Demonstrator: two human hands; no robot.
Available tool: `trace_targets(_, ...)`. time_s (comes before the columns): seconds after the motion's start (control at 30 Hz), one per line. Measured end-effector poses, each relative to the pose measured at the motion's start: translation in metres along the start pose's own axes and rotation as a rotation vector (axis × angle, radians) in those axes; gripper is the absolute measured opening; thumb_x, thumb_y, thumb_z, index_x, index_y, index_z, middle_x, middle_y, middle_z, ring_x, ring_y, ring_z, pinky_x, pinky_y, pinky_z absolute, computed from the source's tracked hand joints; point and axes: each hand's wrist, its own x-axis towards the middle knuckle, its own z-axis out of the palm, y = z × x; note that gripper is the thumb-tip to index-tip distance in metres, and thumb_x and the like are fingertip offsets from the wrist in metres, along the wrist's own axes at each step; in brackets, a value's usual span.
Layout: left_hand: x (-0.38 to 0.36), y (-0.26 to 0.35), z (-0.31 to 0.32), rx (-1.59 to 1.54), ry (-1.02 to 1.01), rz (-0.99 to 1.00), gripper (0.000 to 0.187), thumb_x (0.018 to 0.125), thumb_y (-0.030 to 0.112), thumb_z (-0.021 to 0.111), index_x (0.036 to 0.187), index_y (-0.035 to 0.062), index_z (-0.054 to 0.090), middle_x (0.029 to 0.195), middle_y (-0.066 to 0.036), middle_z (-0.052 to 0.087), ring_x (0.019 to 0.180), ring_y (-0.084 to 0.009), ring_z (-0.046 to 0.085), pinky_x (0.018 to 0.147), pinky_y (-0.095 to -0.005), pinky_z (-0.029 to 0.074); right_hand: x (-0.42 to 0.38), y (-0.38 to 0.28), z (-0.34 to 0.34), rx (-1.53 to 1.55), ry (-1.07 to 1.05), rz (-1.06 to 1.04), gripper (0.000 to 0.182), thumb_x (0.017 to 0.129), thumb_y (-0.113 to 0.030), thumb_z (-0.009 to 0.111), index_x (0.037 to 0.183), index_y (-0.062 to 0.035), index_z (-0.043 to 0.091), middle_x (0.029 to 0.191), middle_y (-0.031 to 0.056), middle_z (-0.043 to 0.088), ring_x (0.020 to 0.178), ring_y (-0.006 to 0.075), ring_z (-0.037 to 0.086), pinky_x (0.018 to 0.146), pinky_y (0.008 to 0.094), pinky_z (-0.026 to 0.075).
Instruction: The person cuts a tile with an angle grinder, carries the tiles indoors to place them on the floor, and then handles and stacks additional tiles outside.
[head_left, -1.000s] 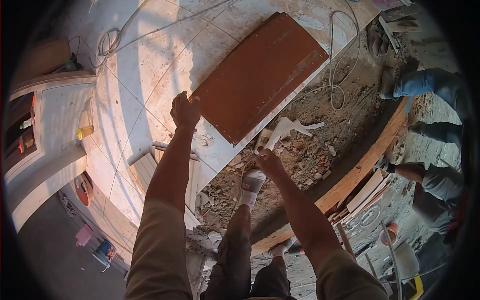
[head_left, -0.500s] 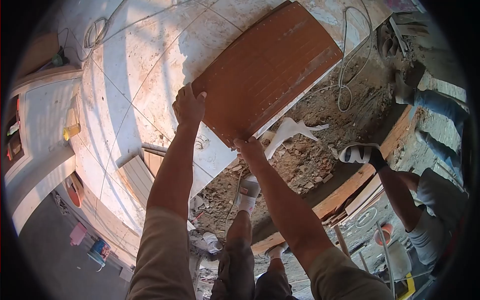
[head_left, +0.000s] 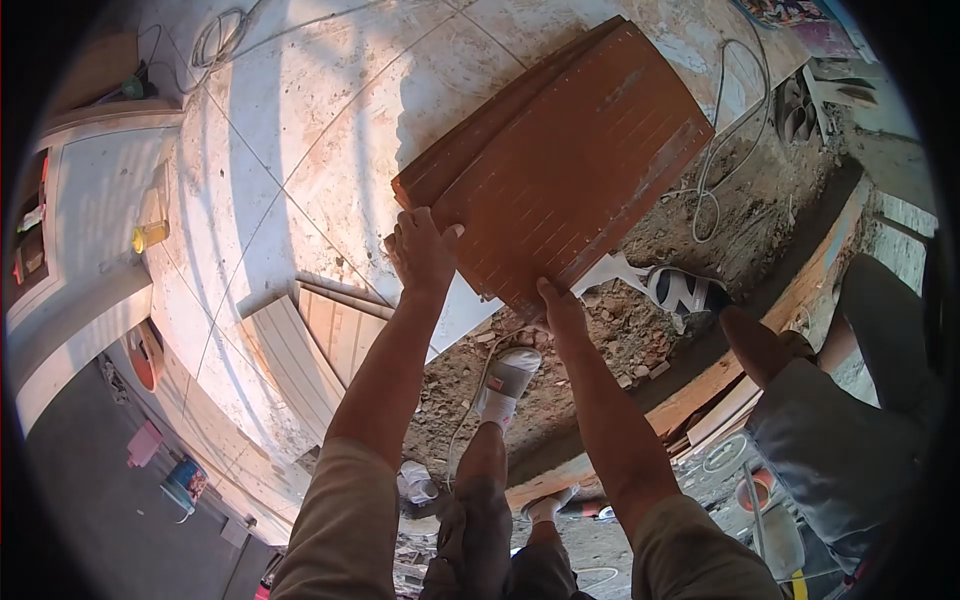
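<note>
A large reddish-brown panel (head_left: 590,150) lies slanted across the tiled floor edge, with another brown panel (head_left: 450,165) showing beneath it along its left side. At the near left corner, my left hand (head_left: 422,250) grips the upper panel's edge, thumb on top. My right hand (head_left: 562,312) pinches the near edge of the same panel, thumb on top and the other fingers mostly hidden below. The panel's surface has rows of short slits and pale scuffs.
Light planks (head_left: 290,350) lie on the tiles (head_left: 330,130) at left. A cable (head_left: 712,190) loops beside the panels. Rubble (head_left: 620,340) borders a trench with a wooden board (head_left: 700,370). Another person's shoe (head_left: 685,292) stands on the rubble, right of my hands.
The upper panel has shifted right and toward me with both hands, exposing more of the panel under it. The other person's foot has moved left onto the rubble near the panel.
</note>
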Motion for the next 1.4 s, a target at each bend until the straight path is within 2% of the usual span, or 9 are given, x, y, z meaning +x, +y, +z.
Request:
trace_targets(0.07,-0.018,0.003,0.002,-0.022,-0.029,-0.040,0.054,0.079,0.037,0.073,0.117,0.0044,0.053,0.109,-0.016,0.054,0.102,-0.0324,0.055,0.089,-0.0475,0.039,0.018,0.012,-0.005,0.315,0.136,-0.313,0.053,0.085,-0.036,0.067,0.117,0.0043,0.055,0.104,0.0116,0.062,0.095,0.0181,0.059,0.085,0.0334,0.047)
trace_targets(0.17,-0.031,0.003,0.005,-0.084,-0.053,-0.091,0.055,0.077,0.039,0.074,0.115,0.0037,0.054,0.110,-0.016,0.054,0.105,-0.0314,0.054,0.091,-0.0470,0.038,0.015,0.016,-0.010,0.375,0.261,-0.224,0.055,0.085,-0.036,0.068,0.120,0.0034,0.055,0.118,0.0103,0.058,0.111,0.0197,0.051,0.097,0.0348,0.037)
trace_targets(0.5,-0.035,-0.027,-0.002,-0.088,-0.547,-0.231,0.068,0.071,0.058,0.072,0.105,0.0009,0.060,0.104,-0.016,0.065,0.100,-0.0273,0.062,0.091,-0.0416,0.042,-0.023,0.059,-0.031,0.212,0.130,-0.381,0.057,0.082,-0.033,0.073,0.119,0.0067,0.055,0.109,0.0122,0.063,0.099,0.0197,0.058,0.089,0.0331,0.044)
trace_targets(0.57,-0.039,-0.037,0.015,-0.528,-0.538,-0.327,0.068,0.074,0.060,0.068,0.102,-0.0016,0.061,0.099,-0.016,0.067,0.094,-0.0301,0.064,0.085,-0.0413,0.048,-0.034,0.077,-0.033,0.091,0.165,-0.310,0.055,0.082,-0.034,0.073,0.114,0.0079,0.057,0.105,0.0133,0.064,0.098,0.0191,0.059,0.087,0.0325,0.045)
trace_targets(0.63,-0.042,-0.023,0.004,-0.576,-0.552,-0.288,0.071,0.078,0.064,0.063,0.102,-0.0023,0.062,0.096,-0.018,0.068,0.093,-0.0321,0.065,0.080,-0.0401,0.050,-0.054,0.084,-0.033,0.064,0.153,-0.330,0.054,0.081,-0.034,0.073,0.111,0.0077,0.058,0.103,0.0139,0.065,0.096,0.0194,0.059,0.085,0.0328,0.046)
trace_targets(0.73,-0.052,-0.016,0.014,-0.577,-0.363,-0.194,0.066,0.084,0.066,0.052,0.091,0.0018,0.066,0.084,-0.016,0.068,0.082,-0.0340,0.066,0.077,-0.0431,0.049,-0.084,0.091,-0.028,0.015,0.161,-0.330,0.051,0.081,-0.035,0.073,0.106,0.0074,0.059,0.099,0.0157,0.065,0.094,0.0207,0.061,0.082,0.0337,0.047)
trace_targets(0.93,-0.097,-0.017,-0.027,-0.404,-0.344,-0.222,0.066,0.085,0.065,0.051,0.073,0.0013,0.066,0.074,-0.019,0.066,0.079,-0.0360,0.065,0.072,-0.0463,0.047,-0.147,0.101,-0.041,-0.064,0.146,-0.278,0.049,0.081,-0.035,0.074,0.104,0.0072,0.061,0.096,0.0167,0.066,0.090,0.0216,0.063,0.078,0.0350,0.050)
trace_targets(1.13,-0.189,0.000,-0.104,-0.148,-0.324,-0.340,0.061,0.085,0.061,0.053,0.081,0.0023,0.067,0.080,-0.022,0.067,0.080,-0.0399,0.064,0.074,-0.0494,0.047,-0.219,0.131,-0.056,0.149,0.000,-0.147,0.051,0.086,-0.038,0.066,0.109,0.0065,0.060,0.098,0.0109,0.065,0.093,0.0179,0.060,0.083,0.0323,0.047)
trace_targets(1.4,-0.364,0.034,-0.166,-0.218,-0.176,-0.257,0.057,0.086,0.055,0.056,0.085,-0.0010,0.064,0.082,-0.025,0.066,0.082,-0.0428,0.062,0.076,-0.0496,0.046,-0.269,0.265,-0.099,0.444,0.422,-0.175,0.056,0.091,-0.052,0.055,0.090,0.0030,0.067,0.077,0.0101,0.062,0.074,0.0171,0.051,0.073,0.0351,0.044)
